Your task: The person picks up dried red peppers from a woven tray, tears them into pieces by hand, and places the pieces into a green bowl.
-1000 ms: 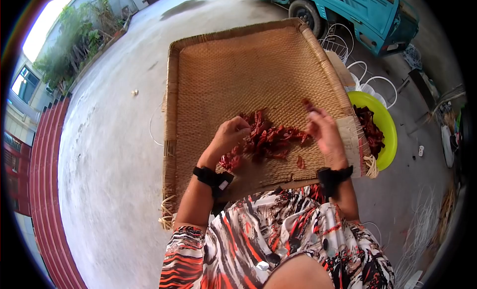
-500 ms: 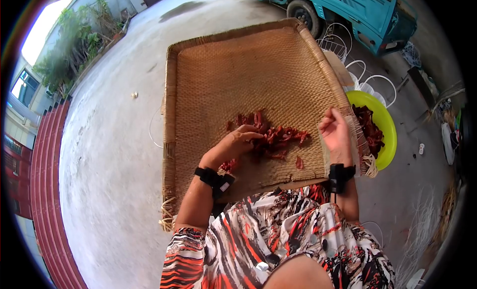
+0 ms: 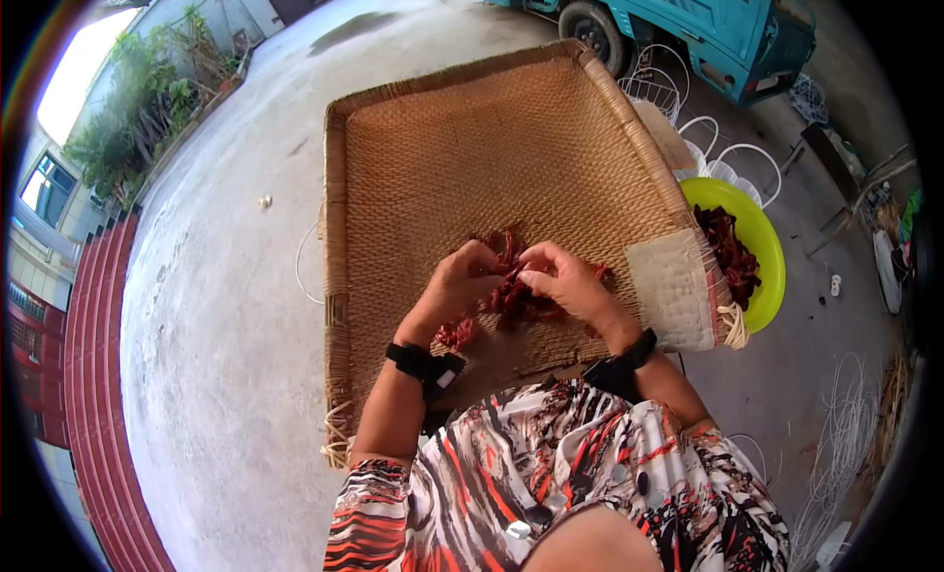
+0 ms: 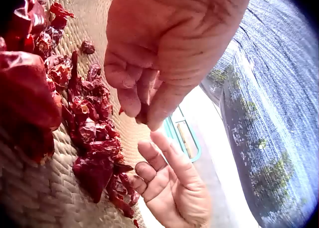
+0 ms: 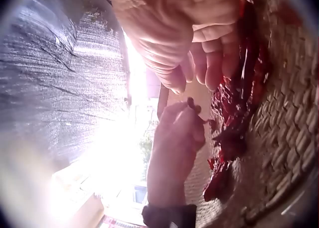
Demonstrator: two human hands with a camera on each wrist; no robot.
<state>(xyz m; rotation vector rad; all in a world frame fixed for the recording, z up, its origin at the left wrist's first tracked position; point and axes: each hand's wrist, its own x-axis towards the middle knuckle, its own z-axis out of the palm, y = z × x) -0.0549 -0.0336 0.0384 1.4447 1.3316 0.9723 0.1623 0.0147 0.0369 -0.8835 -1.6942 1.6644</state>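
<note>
Dried red chilies lie in a loose heap on a woven winnowing basket. Over that heap, my left hand pinches a small dark piece of dried chili between thumb and fingers, its end poking out at the fingertips. My right hand faces it from the other side, fingertips close to the left ones. In the right wrist view its fingers are loosely bent beside the chilies, with nothing seen between them. Part of the heap is hidden under both hands in the head view.
A yellow-green bowl with more dried chilies stands right of the basket, next to a pale patch on the basket's edge. White-handled baskets and a teal vehicle are beyond. Red steps run along the left.
My right hand held a chili near the basket's right side, then appeared without it by the bowl side. Now it has swung left to meet my left hand, which stays over the heap.
</note>
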